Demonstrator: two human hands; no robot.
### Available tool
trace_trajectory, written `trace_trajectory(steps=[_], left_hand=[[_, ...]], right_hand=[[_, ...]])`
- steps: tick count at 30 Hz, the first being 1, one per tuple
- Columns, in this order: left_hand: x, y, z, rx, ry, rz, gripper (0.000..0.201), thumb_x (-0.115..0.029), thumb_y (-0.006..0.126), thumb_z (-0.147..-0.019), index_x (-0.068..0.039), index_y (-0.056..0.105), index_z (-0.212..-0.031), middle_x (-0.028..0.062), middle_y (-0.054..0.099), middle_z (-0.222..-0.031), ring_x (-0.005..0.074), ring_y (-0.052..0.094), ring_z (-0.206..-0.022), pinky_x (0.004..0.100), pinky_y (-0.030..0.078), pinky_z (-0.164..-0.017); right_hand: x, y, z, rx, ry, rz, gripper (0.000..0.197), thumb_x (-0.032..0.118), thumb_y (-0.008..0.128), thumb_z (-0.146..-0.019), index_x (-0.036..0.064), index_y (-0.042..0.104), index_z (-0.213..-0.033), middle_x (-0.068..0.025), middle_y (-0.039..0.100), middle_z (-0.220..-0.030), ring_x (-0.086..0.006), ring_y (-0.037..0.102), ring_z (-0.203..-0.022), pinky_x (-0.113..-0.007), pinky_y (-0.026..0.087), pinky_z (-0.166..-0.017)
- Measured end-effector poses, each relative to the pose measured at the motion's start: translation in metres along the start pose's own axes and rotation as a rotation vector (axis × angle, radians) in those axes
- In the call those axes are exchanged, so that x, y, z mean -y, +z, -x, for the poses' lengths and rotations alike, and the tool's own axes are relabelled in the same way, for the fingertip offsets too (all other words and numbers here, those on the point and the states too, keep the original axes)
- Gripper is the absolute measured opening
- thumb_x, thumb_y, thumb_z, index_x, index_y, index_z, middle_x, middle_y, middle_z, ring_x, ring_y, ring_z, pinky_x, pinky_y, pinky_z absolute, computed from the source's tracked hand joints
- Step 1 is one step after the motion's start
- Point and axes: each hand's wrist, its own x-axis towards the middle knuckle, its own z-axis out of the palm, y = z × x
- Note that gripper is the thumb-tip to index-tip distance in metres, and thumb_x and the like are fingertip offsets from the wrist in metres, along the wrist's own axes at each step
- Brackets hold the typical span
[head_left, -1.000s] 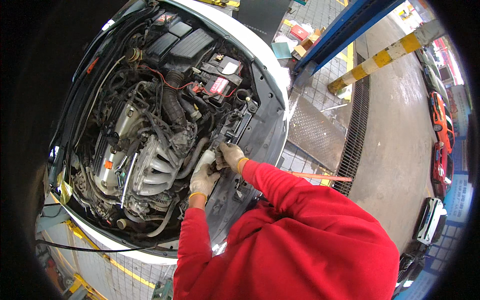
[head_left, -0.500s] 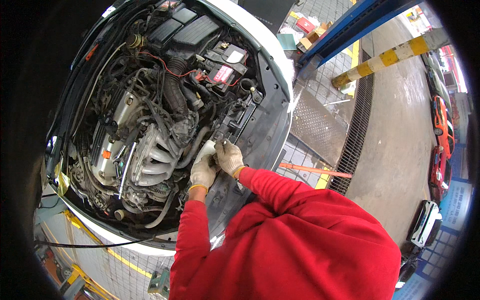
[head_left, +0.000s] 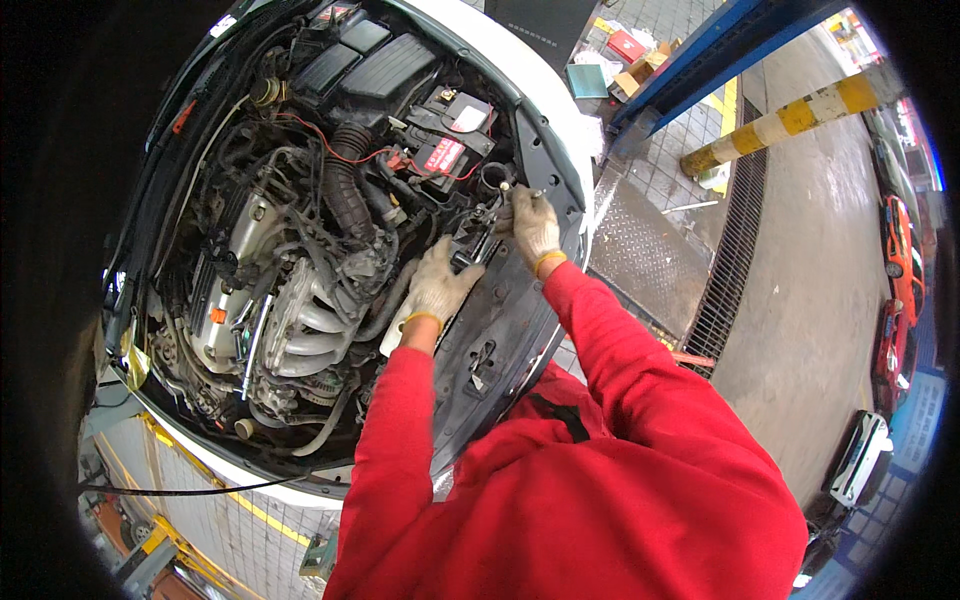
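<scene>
Both hands wear off-white knit gloves with yellow cuffs, over red sleeves. My left hand (head_left: 440,285) rests over the radiator's top edge by a dark fitting (head_left: 461,259), its thumb and fingers spread apart. A white plastic tank (head_left: 396,334) shows partly from under its wrist. Farther right, my right hand (head_left: 537,225) is closed at the front of the engine bay. A small shiny metal tip shows at its fingers; what they hold is mostly hidden. Close to those fingers is the radiator neck's small round cap (head_left: 505,187).
The silver intake manifold (head_left: 310,325) has a long shiny metal bar (head_left: 256,345) lying beside it. A battery (head_left: 455,130) with a red wire sits at the far side. The black front panel (head_left: 500,330) borders the bay. A blue post (head_left: 690,70) stands at right.
My hands, together over the white tank before, have parted. The right one has moved up and right toward the radiator cap; the left has shifted up along the radiator, its fingers spreading.
</scene>
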Motion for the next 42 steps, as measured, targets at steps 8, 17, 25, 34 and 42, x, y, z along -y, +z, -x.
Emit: trace_trajectory(steps=[8,17,25,34,42], left_hand=[[-0.037,0.043,-0.068,0.023,-0.052,-0.007,0.109,-0.056,0.096,-0.085,-0.008,0.051,-0.172,0.0303,0.065,-0.160,0.0476,0.064,-0.148,0.0551,0.053,-0.123],[-0.029,0.066,-0.071,-0.029,-0.095,-0.108,0.096,-0.065,0.096,-0.084,-0.017,0.065,-0.160,0.0220,0.074,-0.146,0.0438,0.070,-0.140,0.0556,0.059,-0.113],[0.029,0.117,-0.085,-0.087,0.039,1.232,0.063,-0.029,0.076,-0.102,-0.006,0.064,-0.160,0.0111,0.074,-0.152,0.0326,0.070,-0.141,0.0476,0.055,-0.123],[0.003,0.108,-0.088,-0.163,0.026,0.564,0.057,-0.030,0.085,-0.099,-0.020,0.068,-0.153,0.0061,0.077,-0.148,0.0287,0.075,-0.136,0.0452,0.063,-0.113],[-0.031,0.064,-0.065,-0.062,-0.044,-0.092,0.095,-0.068,0.084,-0.093,-0.017,0.058,-0.168,0.0178,0.075,-0.148,0.0403,0.076,-0.132,0.0563,0.062,-0.108]], right_hand=[[0.005,-0.009,-0.048,0.093,0.061,0.248,0.043,0.043,0.063,-0.121,0.0009,0.068,-0.127,-0.0124,0.077,-0.097,-0.0233,0.077,-0.075,-0.042,0.069,-0.066],[0.010,-0.014,-0.071,0.116,0.257,0.216,0.041,0.042,0.064,-0.120,0.0012,0.067,-0.121,-0.0087,0.073,-0.090,-0.0219,0.074,-0.070,-0.042,0.066,-0.060],[0.003,0.022,0.037,0.372,-0.497,1.056,0.018,0.027,0.077,-0.108,0.0122,0.074,-0.117,-0.0224,0.076,-0.115,-0.0492,0.077,-0.102,-0.057,0.064,-0.087],[0.011,-0.005,-0.011,0.633,-0.619,0.987,0.026,0.027,0.072,-0.112,0.0073,0.076,-0.128,-0.0214,0.077,-0.119,-0.0453,0.076,-0.111,-0.054,0.062,-0.099],[0.010,-0.030,-0.071,0.179,0.117,0.269,0.029,0.026,0.060,-0.120,0.0024,0.072,-0.132,-0.0122,0.080,-0.103,-0.0245,0.079,-0.083,-0.039,0.066,-0.074]])
